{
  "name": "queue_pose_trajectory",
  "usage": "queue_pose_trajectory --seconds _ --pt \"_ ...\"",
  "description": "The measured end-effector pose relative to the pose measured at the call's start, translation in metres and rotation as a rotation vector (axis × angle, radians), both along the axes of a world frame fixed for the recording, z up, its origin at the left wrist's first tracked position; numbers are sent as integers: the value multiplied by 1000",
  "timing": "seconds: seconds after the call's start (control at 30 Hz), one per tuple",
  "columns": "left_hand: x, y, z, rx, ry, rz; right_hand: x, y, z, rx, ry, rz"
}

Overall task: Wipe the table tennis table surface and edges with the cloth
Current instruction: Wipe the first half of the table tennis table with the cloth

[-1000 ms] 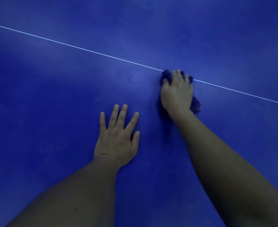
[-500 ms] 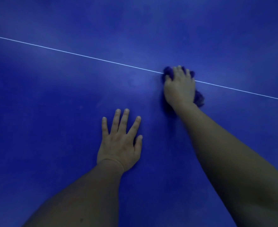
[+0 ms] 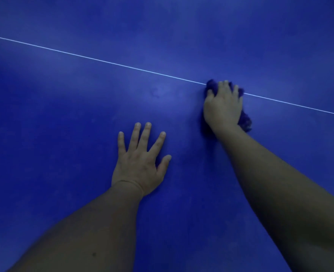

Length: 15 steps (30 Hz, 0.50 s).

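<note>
On white line (image 3: 103,60) | right hand (image 3: 222,108) grips cloth (image 3: 244,120) | left hand (image 3: 140,163) flat

A thin white line (image 3: 103,61) is painted on the blue table (image 3: 44,134). It is straight and of even width. It enters at the left edge of the view, high up, and slopes down to the right edge. One short stretch right of centre is covered, and the line shows again beyond that stretch. A pale sheen (image 3: 162,93) lies on the blue just below the line, near the centre of the view. A fainter pale band lies above the line. The lighting is dim, and the corners of the view are darker.
</note>
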<state>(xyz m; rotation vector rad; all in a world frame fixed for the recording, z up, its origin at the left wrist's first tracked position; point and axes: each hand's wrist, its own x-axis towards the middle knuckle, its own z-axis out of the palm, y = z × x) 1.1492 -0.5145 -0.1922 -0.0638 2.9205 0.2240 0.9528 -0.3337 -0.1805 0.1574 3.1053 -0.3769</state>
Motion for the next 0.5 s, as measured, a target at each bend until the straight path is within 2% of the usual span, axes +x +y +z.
queue_pose_trajectory --seconds 0.13,0.27,0.37,0.43,0.5 --pt "0 1 0 -19 0 -1 31 51 2 -43 18 -167" --pt "0 0 1 -39 -5 -6 96 75 0 -161 67 50" --pt "-1 2 1 -51 -9 6 63 92 5 -301 72 -11" --pt "0 3 -1 -76 -15 11 17 95 6 -250 57 -36" --pt "0 6 -1 -104 -26 18 -16 87 8 -198 19 23"
